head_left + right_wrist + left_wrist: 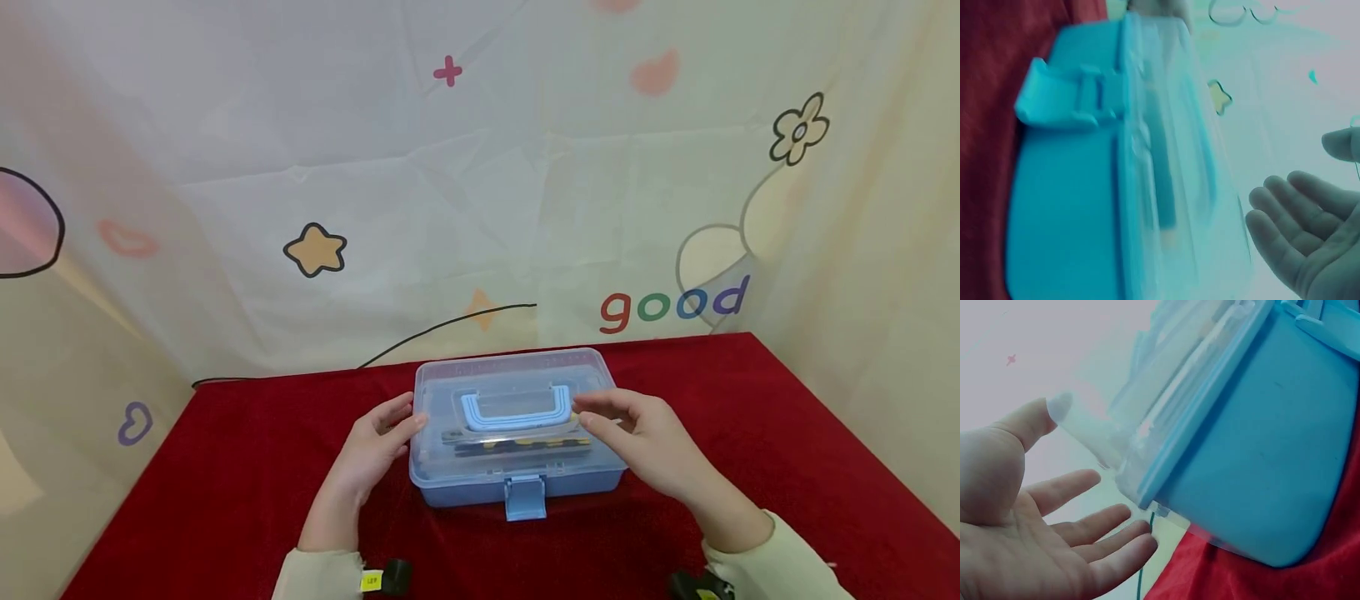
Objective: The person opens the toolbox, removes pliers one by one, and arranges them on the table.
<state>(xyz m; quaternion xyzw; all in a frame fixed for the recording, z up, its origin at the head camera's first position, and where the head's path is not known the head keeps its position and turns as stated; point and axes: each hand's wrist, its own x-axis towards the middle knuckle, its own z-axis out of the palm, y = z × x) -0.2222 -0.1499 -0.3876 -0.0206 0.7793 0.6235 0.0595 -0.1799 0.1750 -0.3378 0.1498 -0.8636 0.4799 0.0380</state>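
Observation:
A blue plastic storage box (480, 493) with a clear lid (510, 367) sits on red cloth, lid down. Its light-blue carrying handle (517, 422) lies flat on top, and the front latch (525, 497) sticks outward, unfastened. Dark and yellow items (521, 447) show through the lid. At the box's left end is my left hand (369, 446), fingers loosely spread, with the thumb at the lid's edge. My right hand (648, 437) hovers by the right end, relaxed fingers near the handle. Both wrist views show bare palms with nothing held.
Red cloth (225, 483) covers the table around the box. Behind it hangs a pale printed curtain (480, 217) with a star, a flower and the word "good", and it also runs along both sides.

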